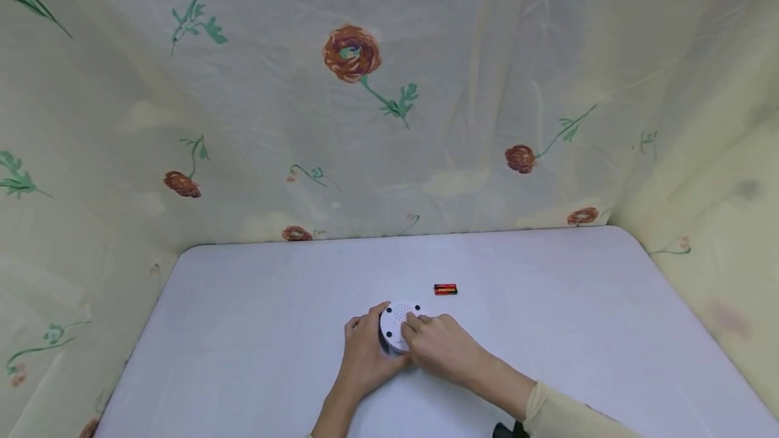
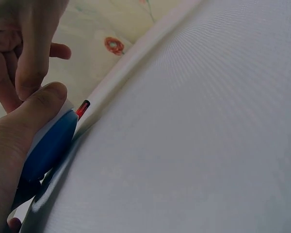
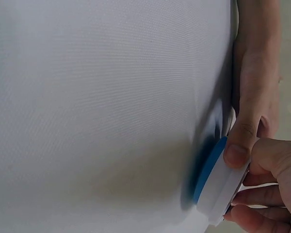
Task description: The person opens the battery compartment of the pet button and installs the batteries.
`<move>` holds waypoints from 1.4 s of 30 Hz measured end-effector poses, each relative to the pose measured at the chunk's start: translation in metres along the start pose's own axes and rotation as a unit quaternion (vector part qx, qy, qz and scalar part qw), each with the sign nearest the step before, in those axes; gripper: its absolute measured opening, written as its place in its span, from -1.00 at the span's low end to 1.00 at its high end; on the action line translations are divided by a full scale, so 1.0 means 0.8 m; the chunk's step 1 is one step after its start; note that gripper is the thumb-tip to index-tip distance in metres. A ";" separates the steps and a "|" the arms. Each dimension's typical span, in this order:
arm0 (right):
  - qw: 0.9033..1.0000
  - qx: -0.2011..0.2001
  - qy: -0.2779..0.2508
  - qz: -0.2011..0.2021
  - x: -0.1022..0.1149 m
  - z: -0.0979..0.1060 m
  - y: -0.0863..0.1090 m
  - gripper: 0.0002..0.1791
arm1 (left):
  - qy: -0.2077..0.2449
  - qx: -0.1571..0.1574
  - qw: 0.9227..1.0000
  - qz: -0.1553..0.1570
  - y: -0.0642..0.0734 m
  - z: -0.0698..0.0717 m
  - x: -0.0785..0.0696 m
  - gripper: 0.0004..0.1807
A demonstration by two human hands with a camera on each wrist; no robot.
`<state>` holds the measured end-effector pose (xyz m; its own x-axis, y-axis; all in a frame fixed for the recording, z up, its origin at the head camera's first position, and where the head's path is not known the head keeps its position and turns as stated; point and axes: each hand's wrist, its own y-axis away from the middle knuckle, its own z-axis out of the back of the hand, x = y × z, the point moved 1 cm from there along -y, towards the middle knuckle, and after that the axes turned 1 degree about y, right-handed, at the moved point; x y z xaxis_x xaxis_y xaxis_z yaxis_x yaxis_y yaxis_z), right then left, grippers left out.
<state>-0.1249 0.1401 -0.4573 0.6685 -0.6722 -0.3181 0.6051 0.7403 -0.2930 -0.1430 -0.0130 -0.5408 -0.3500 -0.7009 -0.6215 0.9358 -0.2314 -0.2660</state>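
Observation:
A round white device (image 1: 397, 322) with a blue side (image 2: 53, 145) is held tilted just above the table. Its upturned white face shows a patch of small holes and several black dots. My left hand (image 1: 367, 353) grips it by the rim from the left, the thumb lying over the near edge. Over the right part of the face, my right hand (image 1: 443, 348) touches the device with bent fingers. In the right wrist view its fingers (image 3: 262, 194) curl by the face; whether they pinch a part is hidden.
Red and black batteries (image 1: 445, 289) lie side by side on the white table (image 1: 255, 330), beyond the right hand. A dark object (image 1: 510, 430) shows at the bottom edge near the right sleeve. Flowered cloth (image 1: 426, 154) hangs behind the table and at both sides.

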 end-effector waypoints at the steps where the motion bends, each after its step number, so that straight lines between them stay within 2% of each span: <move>1: 1.000 0.001 0.001 0.001 0.000 0.000 0.000 -0.59 | 0.001 0.000 1.000 0.000 0.000 0.000 0.000 0.00; 6: 1.000 0.011 0.005 0.011 -0.001 -0.002 0.002 -0.60 | 0.002 0.002 1.000 0.002 0.001 -0.001 -0.001 0.00; 9: 1.000 0.016 -0.001 0.016 -0.005 -0.003 0.002 -0.71 | 0.003 -0.001 1.000 0.000 0.001 -0.001 0.000 0.01; 13: 0.999 0.015 -0.043 0.006 -0.009 -0.003 0.005 -0.79 | 0.003 -0.003 1.000 -0.005 0.001 -0.001 -0.001 -0.01; 17: 0.997 0.008 -0.072 -0.005 -0.011 -0.003 0.004 -0.79 | -0.002 -0.005 1.000 -0.008 0.000 0.000 -0.001 -0.03; 20: 0.998 0.005 -0.066 -0.001 -0.011 -0.005 0.002 -0.80 | -0.004 -0.005 1.000 -0.009 -0.001 0.001 -0.001 -0.03; 25: 0.999 -0.002 -0.031 0.041 -0.008 -0.008 0.000 -0.72 | -0.010 0.004 1.000 -0.003 -0.001 0.003 0.001 0.00; 28: 0.999 -0.010 -0.020 0.049 -0.007 -0.010 0.000 -0.72 | -0.010 0.005 1.000 0.001 0.000 0.004 0.002 0.00; 31: 0.999 -0.015 -0.034 0.032 -0.007 -0.010 0.002 -0.78 | -0.004 0.002 1.000 0.002 0.000 0.004 0.002 0.00; 38: 0.994 -0.001 -0.105 -0.034 -0.011 -0.003 0.006 -0.82 | 0.005 -0.007 1.000 -0.009 -0.002 0.004 0.005 -0.01; 42: 0.991 0.005 -0.123 -0.050 -0.013 -0.003 0.008 -0.85 | 0.016 -0.002 1.000 -0.003 -0.001 0.001 0.005 0.01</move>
<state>-0.1291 0.1517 -0.4582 0.6897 -0.7218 -0.0579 0.6770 0.6711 -0.3023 -0.1455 -0.0160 -0.5427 -0.3563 -0.6777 -0.6432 0.9337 -0.2327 -0.2720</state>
